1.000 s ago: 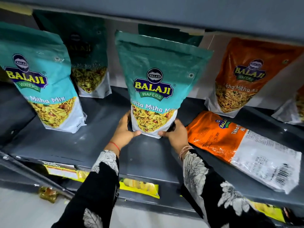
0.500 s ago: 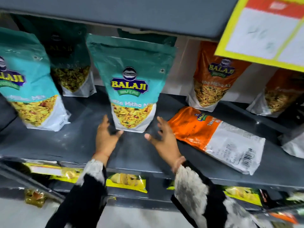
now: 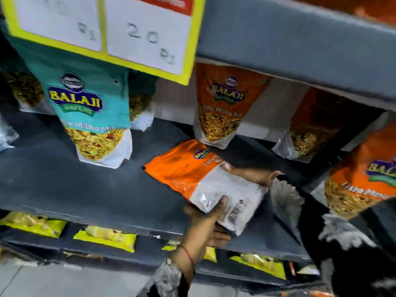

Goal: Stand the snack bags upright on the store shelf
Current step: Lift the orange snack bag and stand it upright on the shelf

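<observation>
An orange snack bag (image 3: 188,170) lies flat on the grey shelf (image 3: 64,185), back side up, its white lower part toward me. My left hand (image 3: 205,224) grips its near white corner, thumb on top. My right hand (image 3: 250,174) holds its far right edge. A teal bag (image 3: 87,116) stands upright to the left, free of both hands. Upright orange bags (image 3: 222,108) stand at the back, with another (image 3: 364,174) at the right.
A yellow-framed price card (image 3: 102,33) hangs from the upper shelf (image 3: 300,46) and covers the teal bag's top. More teal bags stand behind at the left. Yellow packets (image 3: 107,236) lie on the shelf below.
Both hands let go of the upright teal bag and moved right onto the lying orange bag. The view swung right and up, bringing the price card overhead.
</observation>
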